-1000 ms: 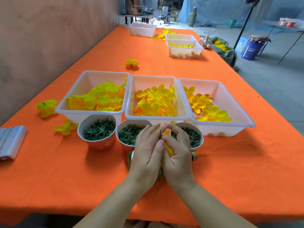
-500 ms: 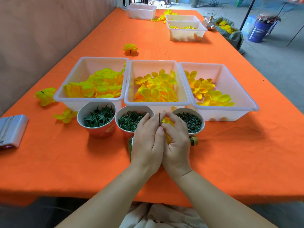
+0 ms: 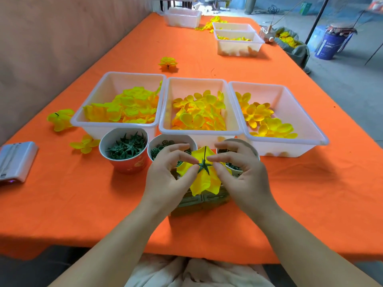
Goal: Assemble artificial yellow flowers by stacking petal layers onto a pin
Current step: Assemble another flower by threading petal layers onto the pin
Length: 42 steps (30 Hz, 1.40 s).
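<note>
A yellow flower (image 3: 204, 181) with a green star calyx (image 3: 204, 165) sits on a thin dark pin (image 3: 205, 151) that points up from a brownish stand (image 3: 199, 200). My left hand (image 3: 169, 177) and my right hand (image 3: 241, 172) flank the calyx, thumb and forefinger of each curled at its edges. Three white trays hold loose yellow petals: left (image 3: 116, 79), middle (image 3: 194, 81), right (image 3: 275, 90). Three cups stand in front of them: green stars (image 3: 124, 150), green rings (image 3: 165, 145), and a third (image 3: 238, 146) partly behind my right hand.
Finished flowers lie on the orange cloth at the left (image 3: 60, 119), near the cups (image 3: 85, 143) and farther back (image 3: 167, 63). A white device (image 3: 15, 160) lies at the left edge. More white trays (image 3: 238, 41) stand at the far end.
My hands, pressed together around the pin before, have spread apart, and the yellow petals with the green calyx now show between them. The camera has tilted slightly.
</note>
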Tool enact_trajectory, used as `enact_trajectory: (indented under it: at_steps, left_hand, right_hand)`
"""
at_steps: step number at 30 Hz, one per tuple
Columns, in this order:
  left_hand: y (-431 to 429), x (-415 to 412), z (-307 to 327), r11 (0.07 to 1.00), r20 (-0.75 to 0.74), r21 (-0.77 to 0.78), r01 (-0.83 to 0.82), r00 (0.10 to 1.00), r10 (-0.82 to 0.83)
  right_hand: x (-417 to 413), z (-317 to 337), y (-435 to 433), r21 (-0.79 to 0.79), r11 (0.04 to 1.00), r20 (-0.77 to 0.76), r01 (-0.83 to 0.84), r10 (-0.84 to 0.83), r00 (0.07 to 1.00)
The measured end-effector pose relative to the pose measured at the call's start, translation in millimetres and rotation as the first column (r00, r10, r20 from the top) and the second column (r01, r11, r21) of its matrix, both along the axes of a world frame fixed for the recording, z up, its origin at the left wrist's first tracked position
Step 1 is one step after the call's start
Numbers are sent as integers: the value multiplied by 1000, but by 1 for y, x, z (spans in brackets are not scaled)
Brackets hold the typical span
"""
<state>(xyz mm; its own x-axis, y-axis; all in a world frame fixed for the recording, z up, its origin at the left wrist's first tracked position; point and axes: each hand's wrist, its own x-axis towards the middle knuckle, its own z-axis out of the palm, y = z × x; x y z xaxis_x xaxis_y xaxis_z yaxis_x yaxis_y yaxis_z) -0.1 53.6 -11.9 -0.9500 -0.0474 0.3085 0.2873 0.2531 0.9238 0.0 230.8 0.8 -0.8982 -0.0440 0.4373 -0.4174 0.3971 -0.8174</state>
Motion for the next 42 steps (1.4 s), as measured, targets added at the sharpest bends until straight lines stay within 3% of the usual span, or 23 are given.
enact_trajectory:
  at_steps: [9, 18, 29, 33, 37, 42]
  left_hand:
    - [7, -2, 2, 999, -25, 53, -5, 1000, 6]
    - [10, -6, 4, 995, -23, -101, 13, 1000, -15]
    - [2, -9, 10, 983, 28, -166, 85, 996, -81]
    - [-10, -9, 11, 978, 110, -110, 176, 980, -164]
    - [-16, -10, 16, 990, 187, 67, 125, 973, -136]
    - [-25, -16, 23, 955, 195, -281, 93, 980, -38]
  right_hand:
    - [-6, -4, -8, -53, 999, 103, 6, -1, 995]
    - [-12, -23, -14, -16, 1000, -77, -9, 8, 997]
    - [-14, -22, -11, -24, 995, -50, -100, 98, 994]
    - [-11, -8, -1, 78, 989, -15, -124, 126, 992]
    - [-16, 17, 8, 145, 980, 22, -138, 136, 990]
    - [-28, 39, 0, 383, 885, 186, -265, 207, 961]
